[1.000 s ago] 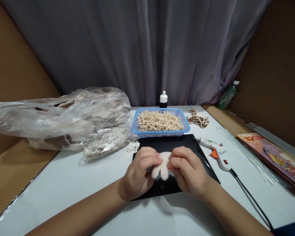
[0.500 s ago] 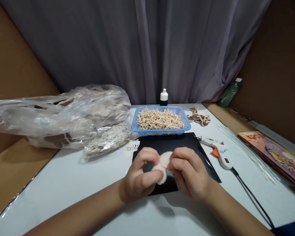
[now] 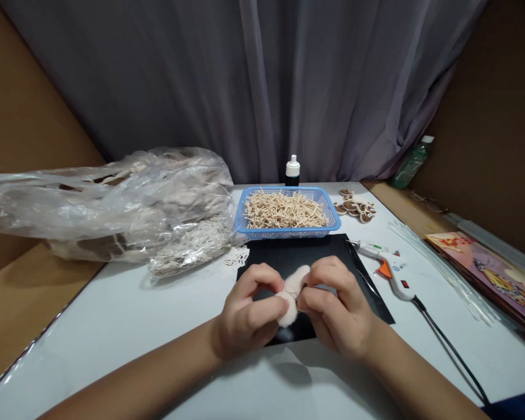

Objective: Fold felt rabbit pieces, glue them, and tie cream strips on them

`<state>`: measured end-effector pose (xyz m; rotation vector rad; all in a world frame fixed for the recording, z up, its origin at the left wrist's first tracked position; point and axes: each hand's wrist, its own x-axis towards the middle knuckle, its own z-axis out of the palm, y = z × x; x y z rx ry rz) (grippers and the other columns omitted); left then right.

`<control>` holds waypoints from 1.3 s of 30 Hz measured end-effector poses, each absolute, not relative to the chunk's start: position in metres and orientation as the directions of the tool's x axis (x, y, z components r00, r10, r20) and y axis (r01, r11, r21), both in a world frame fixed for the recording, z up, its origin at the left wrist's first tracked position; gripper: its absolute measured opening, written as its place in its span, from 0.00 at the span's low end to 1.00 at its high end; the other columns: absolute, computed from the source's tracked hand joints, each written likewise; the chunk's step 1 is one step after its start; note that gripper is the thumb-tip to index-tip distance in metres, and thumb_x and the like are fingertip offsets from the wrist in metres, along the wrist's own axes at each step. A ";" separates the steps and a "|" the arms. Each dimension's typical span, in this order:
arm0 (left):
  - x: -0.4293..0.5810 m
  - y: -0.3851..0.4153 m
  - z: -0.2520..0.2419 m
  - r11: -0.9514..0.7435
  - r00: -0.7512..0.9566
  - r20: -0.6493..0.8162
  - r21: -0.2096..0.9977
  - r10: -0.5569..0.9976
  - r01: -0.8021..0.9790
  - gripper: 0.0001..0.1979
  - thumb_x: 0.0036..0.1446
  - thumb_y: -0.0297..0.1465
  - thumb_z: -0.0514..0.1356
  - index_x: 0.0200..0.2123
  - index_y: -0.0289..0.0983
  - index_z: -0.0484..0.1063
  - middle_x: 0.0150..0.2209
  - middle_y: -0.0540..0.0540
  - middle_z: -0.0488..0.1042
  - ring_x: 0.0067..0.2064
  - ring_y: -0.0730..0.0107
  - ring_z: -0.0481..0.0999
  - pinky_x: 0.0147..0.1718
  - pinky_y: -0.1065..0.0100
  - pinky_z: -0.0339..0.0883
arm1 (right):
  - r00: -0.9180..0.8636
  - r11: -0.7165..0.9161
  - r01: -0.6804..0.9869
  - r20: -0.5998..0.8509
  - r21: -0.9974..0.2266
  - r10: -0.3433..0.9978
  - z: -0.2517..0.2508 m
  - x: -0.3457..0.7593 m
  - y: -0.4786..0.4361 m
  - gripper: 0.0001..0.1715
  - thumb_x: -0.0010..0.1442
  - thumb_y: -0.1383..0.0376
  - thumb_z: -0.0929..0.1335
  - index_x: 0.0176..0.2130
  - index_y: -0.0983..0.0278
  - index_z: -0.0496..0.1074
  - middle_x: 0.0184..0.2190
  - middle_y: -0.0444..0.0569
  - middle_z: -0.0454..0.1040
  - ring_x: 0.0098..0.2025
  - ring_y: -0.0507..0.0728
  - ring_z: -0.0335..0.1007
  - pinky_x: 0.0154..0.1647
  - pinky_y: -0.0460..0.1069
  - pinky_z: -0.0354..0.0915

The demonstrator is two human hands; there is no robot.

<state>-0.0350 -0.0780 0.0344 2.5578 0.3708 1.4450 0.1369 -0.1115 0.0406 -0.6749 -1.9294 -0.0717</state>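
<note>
Both hands meet over a black mat (image 3: 308,254) on the white table. My left hand (image 3: 247,312) is curled, its thumb and fingers pinching a small pale flat cut-out piece (image 3: 291,294) from the left. My right hand (image 3: 335,306) is closed on the same piece from the right, fingertips pressed to its upper edge. The piece is held just above the mat, partly hidden by the fingers.
A blue basket (image 3: 326,204) of thin pale sticks stands behind the mat, a small bottle (image 3: 292,170) behind it. A glue gun (image 3: 387,268) with cord lies right; round wooden bits (image 3: 353,207) further back. A big plastic bag (image 3: 114,204) fills the left. Coloured sheets (image 3: 490,271) lie far right.
The pale piece has turned in my fingers and sits a little higher. My left thumb has come round onto it. Both hands stay over the mat.
</note>
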 end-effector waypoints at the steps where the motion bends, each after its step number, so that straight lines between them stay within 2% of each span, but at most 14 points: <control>1: -0.036 -0.078 0.034 -0.951 0.495 0.812 0.284 0.308 0.127 0.08 0.53 0.19 0.54 0.32 0.38 0.62 0.34 0.47 0.59 0.33 0.72 0.64 0.27 0.69 0.66 | -0.295 0.841 0.482 0.858 -0.247 0.421 0.040 0.137 -0.111 0.08 0.61 0.74 0.60 0.33 0.65 0.65 0.37 0.49 0.62 0.34 0.53 0.59 0.34 0.50 0.63; 6: -0.036 -0.078 0.035 -0.947 0.495 0.810 0.301 0.315 0.110 0.05 0.55 0.23 0.54 0.34 0.38 0.63 0.34 0.47 0.60 0.32 0.72 0.65 0.27 0.69 0.67 | -0.299 0.846 0.472 0.858 -0.248 0.418 0.043 0.138 -0.111 0.08 0.60 0.74 0.61 0.33 0.64 0.65 0.37 0.49 0.62 0.34 0.52 0.60 0.34 0.49 0.64; 11: -0.034 -0.075 0.039 -0.968 0.492 0.834 0.222 0.249 0.114 0.05 0.55 0.22 0.56 0.34 0.37 0.65 0.34 0.47 0.63 0.33 0.72 0.67 0.28 0.69 0.68 | -0.205 0.809 0.425 0.827 -0.406 0.523 0.050 0.144 -0.115 0.07 0.59 0.74 0.62 0.39 0.65 0.64 0.43 0.52 0.58 0.41 0.53 0.63 0.38 0.48 0.66; 14: -0.033 -0.074 0.041 -0.980 0.478 0.855 0.167 0.200 0.111 0.05 0.55 0.22 0.56 0.34 0.36 0.66 0.35 0.46 0.65 0.32 0.73 0.68 0.29 0.69 0.69 | -0.225 0.786 0.440 0.793 -0.435 0.565 0.051 0.147 -0.117 0.06 0.59 0.71 0.64 0.39 0.64 0.65 0.43 0.51 0.58 0.43 0.54 0.62 0.37 0.47 0.67; 19: -0.033 -0.074 0.039 -0.982 0.456 0.871 0.141 0.183 0.124 0.06 0.54 0.22 0.58 0.36 0.36 0.68 0.36 0.46 0.69 0.32 0.73 0.68 0.30 0.69 0.69 | -0.268 0.749 0.509 0.749 -0.424 0.606 0.050 0.145 -0.118 0.03 0.60 0.70 0.62 0.36 0.63 0.65 0.41 0.51 0.58 0.43 0.55 0.63 0.34 0.47 0.67; 25: -0.035 -0.074 0.037 -0.979 0.471 0.864 0.112 0.180 0.170 0.09 0.51 0.22 0.60 0.37 0.37 0.69 0.34 0.46 0.70 0.30 0.73 0.67 0.27 0.69 0.68 | -0.284 0.741 0.589 0.776 -0.323 0.564 0.051 0.143 -0.118 0.05 0.60 0.71 0.60 0.34 0.64 0.64 0.37 0.51 0.61 0.39 0.55 0.64 0.33 0.48 0.67; 31: -0.031 -0.079 0.040 -0.967 0.440 0.862 0.205 0.253 0.155 0.08 0.50 0.22 0.59 0.35 0.37 0.67 0.31 0.46 0.70 0.30 0.71 0.71 0.28 0.68 0.70 | -0.260 0.763 0.570 0.814 -0.305 0.520 0.049 0.140 -0.116 0.06 0.61 0.71 0.60 0.32 0.64 0.64 0.32 0.48 0.61 0.32 0.52 0.62 0.29 0.46 0.65; 39: -0.026 -0.087 0.054 -0.915 0.392 0.827 0.383 0.402 0.130 0.09 0.48 0.22 0.59 0.35 0.36 0.66 0.27 0.46 0.74 0.28 0.72 0.75 0.25 0.74 0.72 | -0.188 0.785 0.545 0.869 -0.295 0.457 0.049 0.136 -0.117 0.07 0.62 0.70 0.60 0.33 0.65 0.65 0.32 0.49 0.63 0.33 0.52 0.63 0.30 0.46 0.66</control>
